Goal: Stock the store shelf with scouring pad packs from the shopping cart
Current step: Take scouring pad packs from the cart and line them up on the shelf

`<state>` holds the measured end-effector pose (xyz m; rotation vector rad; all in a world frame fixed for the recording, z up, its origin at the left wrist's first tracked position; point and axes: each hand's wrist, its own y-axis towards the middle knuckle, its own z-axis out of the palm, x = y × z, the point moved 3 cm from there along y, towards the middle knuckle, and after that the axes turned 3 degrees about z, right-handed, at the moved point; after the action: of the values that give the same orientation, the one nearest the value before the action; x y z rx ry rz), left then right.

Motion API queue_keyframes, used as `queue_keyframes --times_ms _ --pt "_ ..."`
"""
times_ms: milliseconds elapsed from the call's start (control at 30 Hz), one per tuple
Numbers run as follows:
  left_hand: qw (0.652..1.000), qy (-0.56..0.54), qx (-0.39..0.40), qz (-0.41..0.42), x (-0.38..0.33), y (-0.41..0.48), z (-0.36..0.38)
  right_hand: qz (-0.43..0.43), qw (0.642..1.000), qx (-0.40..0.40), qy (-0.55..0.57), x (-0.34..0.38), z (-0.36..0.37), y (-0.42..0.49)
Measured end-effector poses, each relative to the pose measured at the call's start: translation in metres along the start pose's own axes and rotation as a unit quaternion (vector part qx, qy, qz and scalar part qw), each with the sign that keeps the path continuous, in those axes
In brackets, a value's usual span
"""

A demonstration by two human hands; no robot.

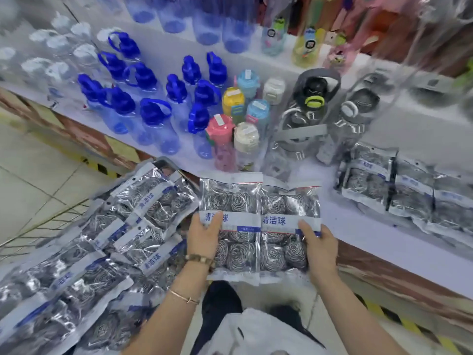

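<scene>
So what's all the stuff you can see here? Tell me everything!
left pack: one, silver pads, white-blue label, held up at the shelf edge
right pack: one, same colours, right beside it
cart packs: a heap, too many to count, silver, in the cart
shelf packs: at least three (blurry), silver, on the shelf at right
blue-lidded bottles: about eleven, clear blue, left part of the shelf
small bottles: six, pink, yellow, light blue, cream, mid-shelf
big bottles: two, grey and black, right of the small ones
shelf: one, white
cart: one, wire, far left
left hand: grips the left pack
right hand: grips the right pack
</scene>
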<state>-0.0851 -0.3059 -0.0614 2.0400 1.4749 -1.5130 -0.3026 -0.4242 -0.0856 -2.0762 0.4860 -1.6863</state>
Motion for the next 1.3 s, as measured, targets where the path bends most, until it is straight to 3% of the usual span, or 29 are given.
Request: queue_keyframes --times_ms 533,867,1300 --pt "0.970 0.079 0.162 0.160 -0.095 -0.165 0.261 -0.019 0.971 -0.203 0.127 -0.011 -0.319 0.022" --pt "0.929 0.105 0.282 0.216 -0.140 -0.220 0.395 0.004 0.915 -0.329 0.235 -0.032 -0.432 0.045" --pt "0.890 0.135 0.380 0.214 -0.220 -0.242 0.579 0.029 0.903 -0.380 0.196 0.005 -0.564 0.137"
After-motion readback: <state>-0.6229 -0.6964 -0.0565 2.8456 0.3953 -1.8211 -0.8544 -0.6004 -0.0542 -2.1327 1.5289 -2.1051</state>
